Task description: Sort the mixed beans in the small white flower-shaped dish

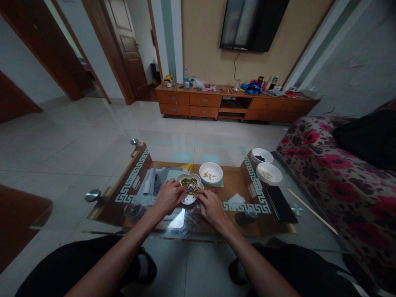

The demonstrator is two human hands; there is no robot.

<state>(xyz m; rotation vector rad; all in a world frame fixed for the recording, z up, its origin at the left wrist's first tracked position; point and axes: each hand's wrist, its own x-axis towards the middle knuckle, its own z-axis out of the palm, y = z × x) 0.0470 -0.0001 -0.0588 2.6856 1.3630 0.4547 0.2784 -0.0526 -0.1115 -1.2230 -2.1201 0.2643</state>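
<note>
A white, scalloped plate [187,201] lies on the glass table, holding a mix of small green and pale beans [192,185]. From its left side my left hand [169,195] reaches over the rim, fingertips pinched together above the beans. Something small, dark and bluish shows at those fingertips, too small to name. My right hand [211,206] is at the plate's lower right rim with thumb and fingers closed together; whether it grips the rim or a bean is hidden. Just behind to the right stands a white bowl [211,168] with several light orange-brown pieces in it.
On the table's right are a bowl with dark pieces [262,152], a bowl with pale pieces [269,172], a black tablet-like slab [281,204] and a thin stick [312,211]. A crumpled tissue [236,199] shows near my right hand. A flowered sofa [337,169] borders the right.
</note>
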